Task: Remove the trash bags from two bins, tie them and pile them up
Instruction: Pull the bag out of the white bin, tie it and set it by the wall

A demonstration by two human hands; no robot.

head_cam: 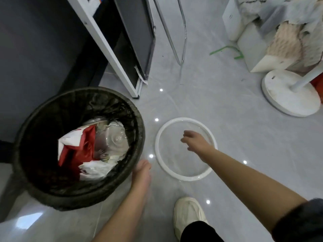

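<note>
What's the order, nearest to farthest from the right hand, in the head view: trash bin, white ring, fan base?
1. white ring, on the floor; the right hand reaches over it.
2. trash bin, to the hand's left.
3. fan base, far off at upper right.

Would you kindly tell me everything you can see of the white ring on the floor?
The white ring is a thin, glossy hoop, plastic by its look, lying flat on the grey floor right of the black-lined bin. The floor shows through its middle. The right hand hovers over its right side; contact is unclear.
</note>
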